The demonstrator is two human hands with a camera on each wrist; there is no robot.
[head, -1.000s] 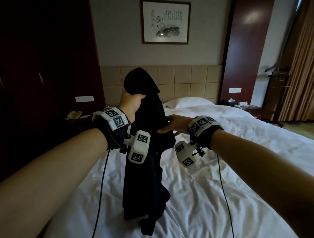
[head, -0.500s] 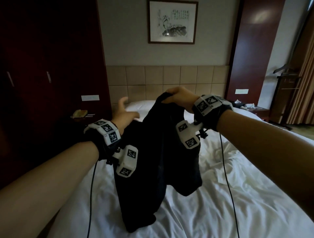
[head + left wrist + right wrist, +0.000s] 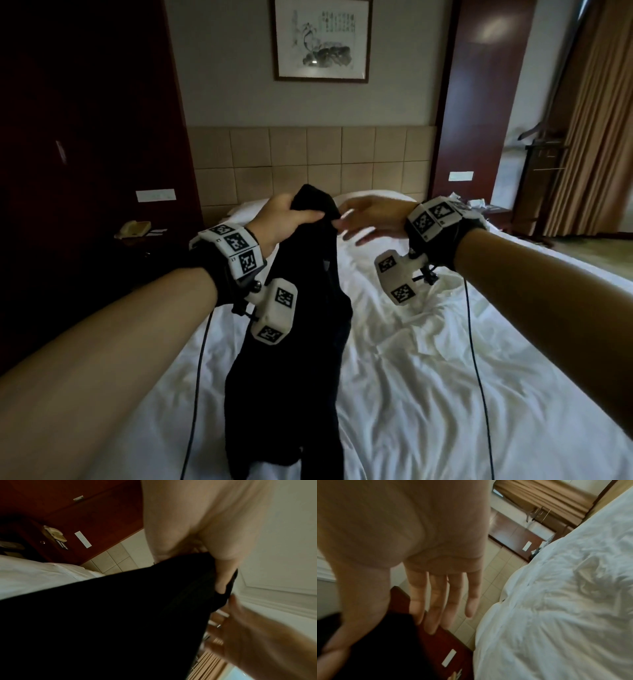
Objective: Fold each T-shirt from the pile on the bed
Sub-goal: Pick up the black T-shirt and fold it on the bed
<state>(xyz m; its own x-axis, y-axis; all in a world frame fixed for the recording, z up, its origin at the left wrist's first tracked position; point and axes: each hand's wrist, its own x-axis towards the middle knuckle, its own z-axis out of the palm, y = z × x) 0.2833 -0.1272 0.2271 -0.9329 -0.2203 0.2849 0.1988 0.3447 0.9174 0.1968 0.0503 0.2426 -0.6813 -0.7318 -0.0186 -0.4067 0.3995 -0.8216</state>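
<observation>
A black T-shirt (image 3: 301, 342) hangs bunched and long over the white bed (image 3: 445, 394). My left hand (image 3: 291, 219) grips its top edge, fingers curled over the cloth; the left wrist view shows the thumb pressed into the black T-shirt (image 3: 120, 615). My right hand (image 3: 370, 219) is just right of that top edge, fingers straight and spread, tips close to the fabric. In the right wrist view the right hand (image 3: 436, 601) is flat with nothing in it, and the black T-shirt (image 3: 376, 649) lies beyond the fingertips. No pile is in view.
The rumpled white duvet covers the bed, with a pillow (image 3: 370, 198) at the tiled headboard. A nightstand with a phone (image 3: 133, 229) stands left, another nightstand (image 3: 479, 209) right. Curtains (image 3: 596, 137) hang at the far right. Two cables (image 3: 479, 377) trail from my wrists.
My right hand has let go of the shirt's top and now stretches out flat beside it. My left hand, open half a second ago, has taken hold of that top edge. The shirt hangs narrower.
</observation>
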